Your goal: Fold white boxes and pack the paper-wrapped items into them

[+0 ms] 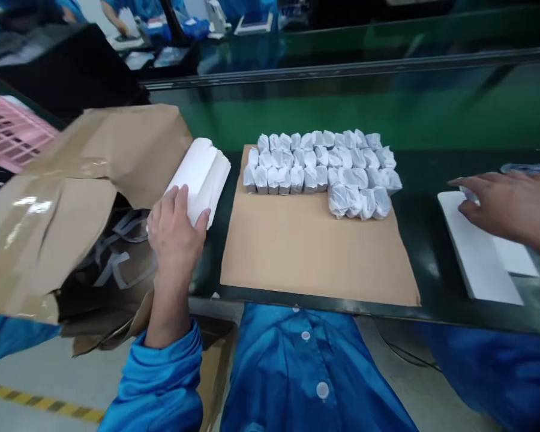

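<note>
My left hand [175, 231] lies on the near end of a stack of white paper [200, 174], thumb apart from the fingers. That stack leans beside an opened brown carton. At the far right, my right hand [513, 201] is over white flat pieces [479, 258], which look like paper or card. Its thumb and fingers close around something small and pale that I cannot make out. Between my hands, a flat cardboard sheet [315, 246] bears rows of small items wrapped in white paper [319, 162], packed closely at its far side, with a shorter row in front at the right.
The brown carton [85, 162] stands at the left with pale strips inside. A pink basket [13, 129] is behind it. Beyond the dark green table runs a raised ledge [342, 69]. Co-workers' hands [117, 21] show at the upper left, and blue clothing appears at the lower right.
</note>
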{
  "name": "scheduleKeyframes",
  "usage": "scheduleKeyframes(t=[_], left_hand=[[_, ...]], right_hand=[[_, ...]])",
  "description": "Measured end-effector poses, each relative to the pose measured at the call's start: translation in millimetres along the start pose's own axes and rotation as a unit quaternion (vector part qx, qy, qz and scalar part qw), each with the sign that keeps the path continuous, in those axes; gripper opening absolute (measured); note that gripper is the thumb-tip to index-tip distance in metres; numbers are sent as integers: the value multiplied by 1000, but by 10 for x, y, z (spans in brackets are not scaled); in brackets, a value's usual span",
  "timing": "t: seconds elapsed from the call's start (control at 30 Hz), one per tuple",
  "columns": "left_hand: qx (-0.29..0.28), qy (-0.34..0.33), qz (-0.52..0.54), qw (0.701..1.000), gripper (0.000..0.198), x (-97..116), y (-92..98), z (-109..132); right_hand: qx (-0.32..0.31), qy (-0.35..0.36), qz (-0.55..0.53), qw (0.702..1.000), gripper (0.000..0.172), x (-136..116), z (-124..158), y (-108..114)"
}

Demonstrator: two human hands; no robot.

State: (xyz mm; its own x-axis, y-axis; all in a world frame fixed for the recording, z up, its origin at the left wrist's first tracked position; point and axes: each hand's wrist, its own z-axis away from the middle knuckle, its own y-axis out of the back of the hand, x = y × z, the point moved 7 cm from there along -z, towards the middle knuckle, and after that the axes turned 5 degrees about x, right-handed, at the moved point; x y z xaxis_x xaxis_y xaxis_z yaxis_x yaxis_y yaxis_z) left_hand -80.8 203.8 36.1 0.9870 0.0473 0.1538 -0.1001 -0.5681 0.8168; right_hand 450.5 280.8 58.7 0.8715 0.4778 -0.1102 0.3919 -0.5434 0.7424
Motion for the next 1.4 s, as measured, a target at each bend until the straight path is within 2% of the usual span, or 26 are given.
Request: scheduleKeyframes(t=[0.07,0.13,0.2,0.27,0.3,0.33,0.4,0.47,0.53,0.57,0.63,0.7,0.73,0.77,0.8,0.83,0.87,0.9,0.97,1.0,1.03,1.1,1.17,1.2,1.27,1.4], left_hand=[[-6,15,-27,999,49,-116,-63,-79],[0,23,-24,999,39,-172,-86,-96],[26,34,-18,999,32,-220,-55,-76],[57,39,-18,997,29,-253,-3,-35],[70,40,-16,997,29,-255,18,-5],[80,40,-13,996,29,-237,30,34],[105,24,1,994,30,-103,41,157],[138,-22,30,990,35,198,55,360],[146,-95,81,981,49,621,73,631],[120,-133,114,977,57,839,77,767],[44,-151,203,966,72,1128,127,971],[43,-59,310,948,79,1101,302,1001],[42,3,366,929,79,1012,366,963],[27,56,417,907,79,922,387,904],[-34,81,449,889,78,892,336,838],[-107,94,458,877,71,884,250,785],[-164,111,453,869,59,873,155,750],[-200,133,445,863,44,856,62,734],[-201,207,462,839,29,796,-86,739],[-193,242,494,813,29,782,-149,763],[-201,266,532,778,30,793,-213,797],[-267,276,592,708,33,857,-316,872],[-352,248,604,671,37,911,-353,924],[-384,229,595,668,38,923,-353,936],[-402,193,567,693,35,922,-335,919],[-286,140,480,817,18,905,-239,790]], right_hand=[[-26,39,96,994,49,-507,54,-90],[-65,51,92,992,38,-1132,122,-156],[-32,73,-30,996,30,-1808,152,-125],[-76,36,-211,974,28,-2341,150,-242],[-134,-16,-305,943,29,-2551,149,-383],[-200,-72,-398,892,31,-2757,159,-555],[-277,-182,-550,766,48,-3113,164,-875],[-255,-266,-635,679,65,-3295,103,-1120],[-188,-322,-659,653,57,-3243,31,-1269],[-161,-339,-652,658,47,-3137,11,-1296],[-160,-334,-609,701,29,-2847,2,-1239],[-266,-258,-552,747,20,-2610,39,-1091],[-348,-193,-531,748,18,-2557,92,-998],[-428,-122,-518,731,18,-2539,170,-891],[-491,-57,-502,710,19,-2535,256,-778],[-523,-11,-476,707,22,-2524,322,-684],[-520,13,-433,737,27,-2501,351,-622],[-486,23,-369,792,35,-2474,351,-579],[-361,42,-203,909,57,-2452,328,-468],[-299,62,-128,944,67,-2480,343,-402],[-252,90,-76,961,71,-2527,380,-349],[-206,149,-46,966,68,-2606,479,-300],[-188,181,-74,962,62,-2602,538,-272],[-187,190,-91,960,61,-2582,551,-264],[-189,200,-108,955,61,-2550,554,-252],[-182,219,-50,957,49,-2608,552,-230]])
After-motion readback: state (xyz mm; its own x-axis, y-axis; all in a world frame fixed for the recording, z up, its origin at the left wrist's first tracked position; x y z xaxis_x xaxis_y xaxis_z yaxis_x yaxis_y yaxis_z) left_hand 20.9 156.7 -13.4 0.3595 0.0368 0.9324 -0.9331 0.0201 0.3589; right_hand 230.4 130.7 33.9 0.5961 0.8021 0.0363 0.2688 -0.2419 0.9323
